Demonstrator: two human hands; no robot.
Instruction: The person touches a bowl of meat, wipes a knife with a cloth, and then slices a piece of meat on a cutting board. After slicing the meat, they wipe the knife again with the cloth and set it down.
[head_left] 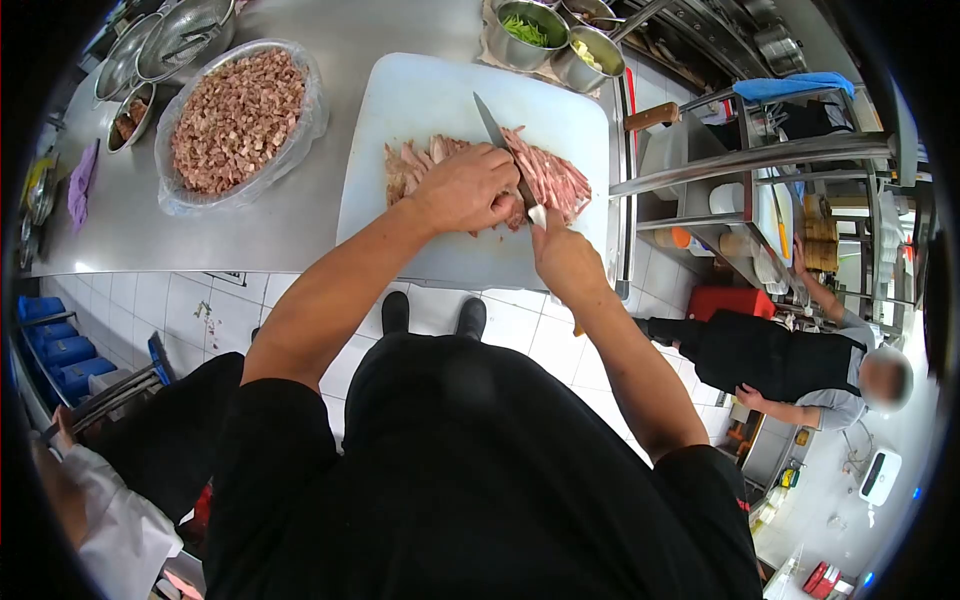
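Observation:
My right hand (pixel 568 258) is closed round the white handle of a kitchen knife (pixel 494 128). The blade points away from me and lies against a pile of sliced meat strips (pixel 552 178). Just left of the blade, my left hand (pixel 468 188) presses down on a piece of meat (pixel 408 170) with its fingers curled; part of that meat is hidden under the hand. Both portions of meat rest on a white cutting board (pixel 400 100).
A plastic-lined bowl of diced meat (pixel 238 122) stands left of the board, near metal strainers (pixel 185 40). Pots of chopped greens (pixel 525 32) and pale pieces (pixel 590 58) sit at the back. One person (pixel 790 360) is at right by shelving; another person's white sleeve (pixel 115 520) shows lower left.

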